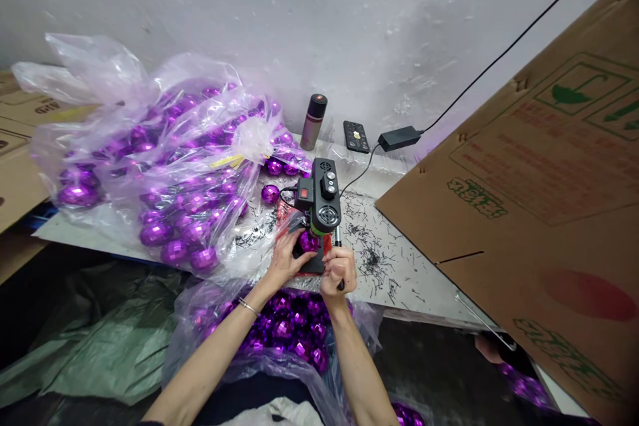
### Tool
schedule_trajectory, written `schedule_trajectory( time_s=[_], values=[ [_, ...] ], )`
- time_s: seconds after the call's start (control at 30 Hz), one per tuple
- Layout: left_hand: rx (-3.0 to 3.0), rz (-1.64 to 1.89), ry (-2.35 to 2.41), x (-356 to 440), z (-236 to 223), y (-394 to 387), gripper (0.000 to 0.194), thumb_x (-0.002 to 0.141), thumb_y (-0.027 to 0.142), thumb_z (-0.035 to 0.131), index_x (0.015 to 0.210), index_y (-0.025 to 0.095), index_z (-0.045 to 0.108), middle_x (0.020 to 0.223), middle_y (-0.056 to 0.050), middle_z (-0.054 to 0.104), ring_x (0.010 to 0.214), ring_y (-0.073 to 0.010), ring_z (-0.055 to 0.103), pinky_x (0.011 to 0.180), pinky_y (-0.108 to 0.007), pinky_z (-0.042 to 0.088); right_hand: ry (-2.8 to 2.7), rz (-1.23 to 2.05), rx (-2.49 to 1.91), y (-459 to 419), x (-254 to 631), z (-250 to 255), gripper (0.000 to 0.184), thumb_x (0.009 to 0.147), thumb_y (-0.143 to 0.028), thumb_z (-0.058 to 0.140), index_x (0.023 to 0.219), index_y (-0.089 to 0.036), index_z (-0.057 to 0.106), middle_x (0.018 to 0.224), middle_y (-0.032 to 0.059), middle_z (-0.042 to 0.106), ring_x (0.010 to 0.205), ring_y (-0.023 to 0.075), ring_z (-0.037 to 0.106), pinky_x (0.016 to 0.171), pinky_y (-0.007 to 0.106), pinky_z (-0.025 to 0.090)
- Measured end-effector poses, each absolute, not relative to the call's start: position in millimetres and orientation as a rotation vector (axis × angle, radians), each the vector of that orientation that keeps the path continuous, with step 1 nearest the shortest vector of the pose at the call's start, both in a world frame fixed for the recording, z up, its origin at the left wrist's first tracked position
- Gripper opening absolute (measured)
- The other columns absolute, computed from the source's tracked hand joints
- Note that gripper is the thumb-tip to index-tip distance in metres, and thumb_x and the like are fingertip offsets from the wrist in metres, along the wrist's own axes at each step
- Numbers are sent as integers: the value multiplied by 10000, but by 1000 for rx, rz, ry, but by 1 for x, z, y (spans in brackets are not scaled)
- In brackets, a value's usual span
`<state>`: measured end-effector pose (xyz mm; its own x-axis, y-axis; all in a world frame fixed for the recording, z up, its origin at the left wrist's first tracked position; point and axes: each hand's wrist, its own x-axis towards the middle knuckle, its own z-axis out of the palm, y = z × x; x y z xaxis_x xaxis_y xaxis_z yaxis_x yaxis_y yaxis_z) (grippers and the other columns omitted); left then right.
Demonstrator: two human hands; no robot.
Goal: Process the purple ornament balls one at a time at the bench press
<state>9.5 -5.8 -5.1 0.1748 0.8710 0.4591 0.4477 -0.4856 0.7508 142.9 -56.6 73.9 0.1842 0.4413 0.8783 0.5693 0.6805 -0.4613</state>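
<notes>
A small black bench machine (319, 203) with a red switch stands on the white table (399, 279). Under its head sits a purple faceted ball (308, 241), and my left hand (285, 258) is closed around that ball, holding it in place. My right hand (338, 269) is closed on the machine's lever handle (338, 239) just right of the ball. Below my wrists a clear bag of purple balls (292, 333) lies open in my lap. A bracelet is on my left wrist.
A large clear bag of purple balls (164, 166) fills the table's left. A grey bottle (313, 121), a black remote (356, 136) and a power adapter (398, 138) stand by the wall. A big cardboard box (539, 206) crowds the right. Dark metal scraps litter the table.
</notes>
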Motion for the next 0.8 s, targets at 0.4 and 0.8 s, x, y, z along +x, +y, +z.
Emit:
schedule_trajectory(
  time_s=[0.4,0.8],
  values=[
    [1976,1219,1230,8,1,-3,571,892,470,792,1367,204,620,1284,-160,741,1216,-350,714,1044,-545,580,-1360,28,-1018,-64,140,133,344,1032,-147,431,711,-224,529,692,-8,574,680,149,606,621,299,450],
    [2106,1268,1350,-46,18,-41,733,1005,517,605,1620,203,358,1579,-203,537,1438,-357,562,1177,-561,494,-1397,9,-1013,-67,140,138,354,1012,-93,458,689,-224,518,682,-10,575,694,153,616,634,308,439]
  ],
)
